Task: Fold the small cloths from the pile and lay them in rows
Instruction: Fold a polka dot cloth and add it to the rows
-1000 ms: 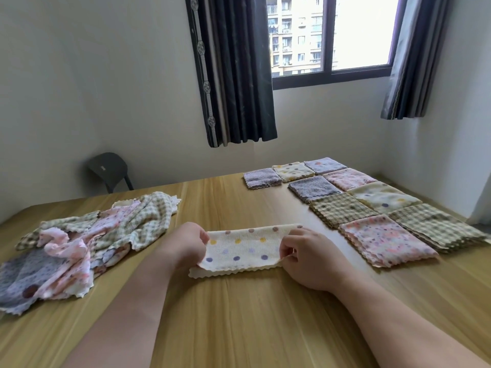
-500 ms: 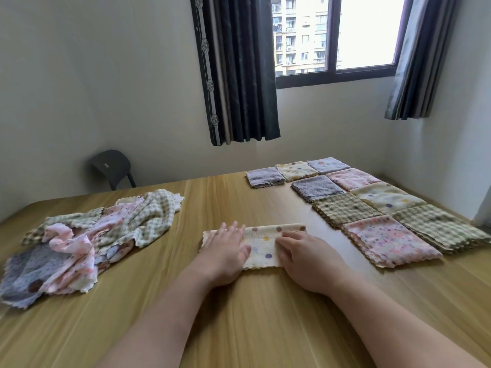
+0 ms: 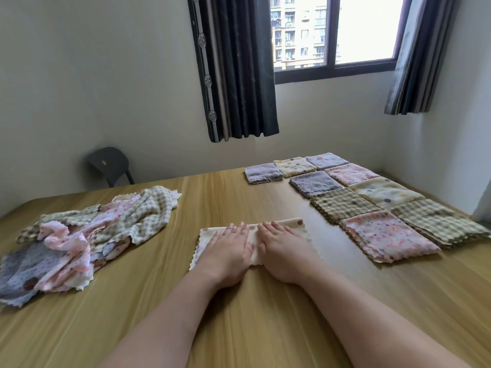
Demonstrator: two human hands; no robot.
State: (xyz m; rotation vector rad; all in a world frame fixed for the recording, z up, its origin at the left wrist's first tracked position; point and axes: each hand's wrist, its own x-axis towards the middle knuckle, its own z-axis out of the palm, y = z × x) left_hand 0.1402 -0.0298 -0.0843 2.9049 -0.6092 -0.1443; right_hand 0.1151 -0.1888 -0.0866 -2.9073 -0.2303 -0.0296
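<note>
A wooden worktop (image 3: 239,328) spreads beneath both hands. Beyond and to the right of the hands, folded cloths (image 3: 372,205) lie in neat rows, edges touching. Well to the left of the hands sits a rumpled pile (image 3: 87,235) of unfolded cloths. A cream dotted cloth (image 3: 206,235), folded into a strip, lies directly under the hands. The left hand (image 3: 228,251) and right hand (image 3: 284,251) press it flat side by side, fingers straight, grasping nothing.
</note>
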